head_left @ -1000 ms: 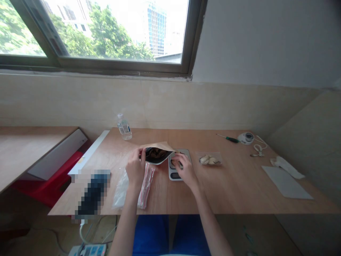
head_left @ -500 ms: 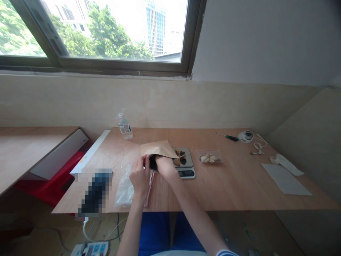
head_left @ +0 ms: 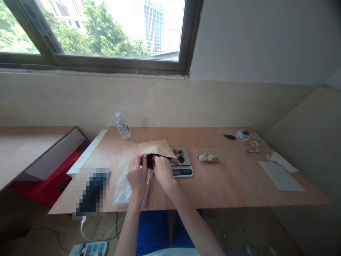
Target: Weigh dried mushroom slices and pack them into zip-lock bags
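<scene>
A brown kraft paper bag [head_left: 157, 147] lies on the table with its dark mouth facing me. My left hand [head_left: 137, 170] grips the left side of that mouth between thumb and fingers. At the right part of the opening, my right hand [head_left: 163, 170] has its fingers curled at the edge, and the fingertips are partly hidden. Just right of the bag, a kitchen scale [head_left: 188, 156] carries several brown and dark dried pieces [head_left: 181, 158]. Under my left wrist is a clear zip bag [head_left: 121, 190] with a red strip.
A clear bag of pale pieces [head_left: 207, 156] lies right of the scale. A water bottle [head_left: 123, 126] stands at the back left. A screwdriver [head_left: 229, 136], a white camera [head_left: 242, 134] and a white sheet [head_left: 282, 176] are at the right. A blurred-out dark object [head_left: 92, 193] lies front left.
My right hand has drawn back out of the paper bag to its mouth, and its fingers now show at the edge. My left hand stays on the bag. The view has shifted slightly.
</scene>
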`<state>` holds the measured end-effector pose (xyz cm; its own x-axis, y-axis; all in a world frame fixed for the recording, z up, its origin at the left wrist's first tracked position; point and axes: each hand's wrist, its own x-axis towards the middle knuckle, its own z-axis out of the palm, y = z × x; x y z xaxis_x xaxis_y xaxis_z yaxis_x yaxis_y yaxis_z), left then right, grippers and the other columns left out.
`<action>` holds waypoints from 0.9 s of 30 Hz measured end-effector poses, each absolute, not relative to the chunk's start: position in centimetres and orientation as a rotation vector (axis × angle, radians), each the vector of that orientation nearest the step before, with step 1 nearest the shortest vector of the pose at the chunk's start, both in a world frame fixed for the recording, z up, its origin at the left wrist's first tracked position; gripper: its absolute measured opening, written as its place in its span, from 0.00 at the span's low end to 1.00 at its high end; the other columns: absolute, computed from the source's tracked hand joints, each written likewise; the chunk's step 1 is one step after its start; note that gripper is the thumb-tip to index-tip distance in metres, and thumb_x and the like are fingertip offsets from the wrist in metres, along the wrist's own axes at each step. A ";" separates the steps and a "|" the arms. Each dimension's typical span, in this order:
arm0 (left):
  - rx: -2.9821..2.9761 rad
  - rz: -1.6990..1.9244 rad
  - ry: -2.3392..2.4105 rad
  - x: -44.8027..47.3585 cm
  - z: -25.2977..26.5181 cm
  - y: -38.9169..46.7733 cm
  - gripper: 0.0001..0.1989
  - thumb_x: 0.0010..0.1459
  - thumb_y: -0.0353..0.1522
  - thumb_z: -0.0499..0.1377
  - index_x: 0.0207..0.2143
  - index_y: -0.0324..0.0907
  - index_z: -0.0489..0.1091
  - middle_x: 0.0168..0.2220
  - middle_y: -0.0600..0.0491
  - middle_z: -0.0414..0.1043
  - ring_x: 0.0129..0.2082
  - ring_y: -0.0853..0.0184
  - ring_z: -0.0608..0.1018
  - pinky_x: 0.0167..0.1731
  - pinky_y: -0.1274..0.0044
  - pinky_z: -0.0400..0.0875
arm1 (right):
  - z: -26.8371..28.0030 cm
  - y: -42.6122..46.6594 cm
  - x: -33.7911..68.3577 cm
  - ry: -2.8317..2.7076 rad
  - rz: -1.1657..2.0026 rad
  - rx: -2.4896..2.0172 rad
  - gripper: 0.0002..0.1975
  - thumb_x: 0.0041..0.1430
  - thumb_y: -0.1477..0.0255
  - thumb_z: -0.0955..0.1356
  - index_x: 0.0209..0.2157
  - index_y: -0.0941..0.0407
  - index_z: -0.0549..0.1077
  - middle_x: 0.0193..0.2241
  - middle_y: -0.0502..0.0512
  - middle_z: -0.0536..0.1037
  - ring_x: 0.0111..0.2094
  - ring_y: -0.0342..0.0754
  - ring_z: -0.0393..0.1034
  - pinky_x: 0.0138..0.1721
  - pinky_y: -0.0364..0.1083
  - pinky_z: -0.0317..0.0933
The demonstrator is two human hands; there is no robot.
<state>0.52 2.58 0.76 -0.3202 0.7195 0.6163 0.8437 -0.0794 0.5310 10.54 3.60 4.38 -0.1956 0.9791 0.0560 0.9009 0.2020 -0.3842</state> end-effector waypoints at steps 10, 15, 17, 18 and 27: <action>-1.748 -1.368 -2.091 0.3 1.4 3.0 0.16 0.63 0.42 0.48 0.36 0.42 0.70 0.32 0.50 0.73 0.33 0.64 0.75 0.30 0.76 0.63 | 5.3 1.9 14.0 -1.748 0.734 -1.282 0.08 0.58 0.78 0.64 0.35 0.56 0.75 0.35 0.54 0.80 0.39 0.47 0.74 0.42 0.44 0.65; -1.751 -1.366 -2.109 0.4 1.8 3.3 0.16 0.63 0.41 0.47 0.36 0.42 0.70 0.32 0.50 0.74 0.34 0.64 0.75 0.31 0.76 0.63 | 5.1 2.4 15.4 -1.520 0.905 -1.138 0.06 0.55 0.74 0.67 0.34 0.56 0.76 0.32 0.53 0.81 0.36 0.47 0.76 0.41 0.45 0.67; -1.748 -1.374 -2.112 0.4 1.9 3.5 0.16 0.63 0.41 0.47 0.36 0.42 0.70 0.33 0.50 0.74 0.34 0.64 0.75 0.31 0.76 0.64 | 5.1 2.4 16.0 -1.493 0.932 -1.082 0.07 0.55 0.72 0.67 0.34 0.56 0.76 0.34 0.54 0.81 0.38 0.48 0.76 0.42 0.45 0.67; -1.742 -1.376 -2.116 0.4 2.0 3.6 0.17 0.63 0.42 0.47 0.36 0.42 0.70 0.33 0.50 0.74 0.34 0.64 0.75 0.31 0.76 0.64 | 5.2 2.3 16.4 -1.483 0.940 -1.055 0.07 0.55 0.71 0.67 0.34 0.56 0.76 0.34 0.54 0.80 0.38 0.48 0.75 0.43 0.45 0.67; -1.724 -1.392 -2.121 0.2 2.1 3.7 0.18 0.62 0.43 0.47 0.36 0.42 0.71 0.32 0.49 0.74 0.32 0.64 0.75 0.30 0.76 0.63 | -0.9 4.8 24.7 -1.309 0.545 -1.407 0.14 0.56 0.64 0.65 0.37 0.60 0.74 0.33 0.59 0.79 0.33 0.48 0.73 0.36 0.47 0.67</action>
<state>0.22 3.74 2.08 -0.3662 0.7423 0.5611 0.8101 -0.0423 0.5847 24.69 4.81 -0.88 0.2875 0.9010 0.3249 0.4049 0.1931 -0.8937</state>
